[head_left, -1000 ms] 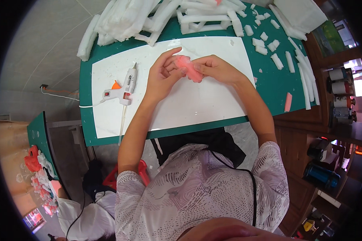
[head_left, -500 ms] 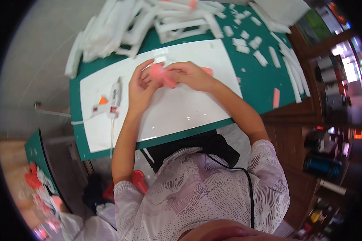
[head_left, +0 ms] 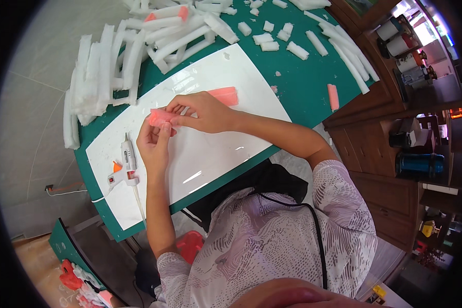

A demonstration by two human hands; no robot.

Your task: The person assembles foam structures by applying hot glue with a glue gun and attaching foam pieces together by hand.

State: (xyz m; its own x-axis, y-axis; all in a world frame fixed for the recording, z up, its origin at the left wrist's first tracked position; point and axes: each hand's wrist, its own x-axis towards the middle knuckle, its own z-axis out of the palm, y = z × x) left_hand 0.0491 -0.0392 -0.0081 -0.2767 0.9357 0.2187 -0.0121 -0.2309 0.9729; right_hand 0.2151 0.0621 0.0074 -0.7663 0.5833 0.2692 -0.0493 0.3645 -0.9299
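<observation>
Both hands are closed on a small pink foam piece above the white board. My left hand grips its near side, with the thumb pressed up against it. From the right, my right hand pinches its other end between thumb and fingers. The fingers partly hide the piece's shape. Just beyond my right hand lies a flat pink foam strip, partly covered by that hand. A white hot glue gun with an orange trigger rests on the board, left of my left hand.
White foam frames and bars are heaped at the table's far left. Short white foam blocks and long strips lie on the green table at the far right, near a pink foam stick. Wooden cabinets stand at right.
The view has turned, so the table appears tilted. My hands still hold the pink foam piece, now seen farther left. More of the flat pink strip shows beyond my right hand.
</observation>
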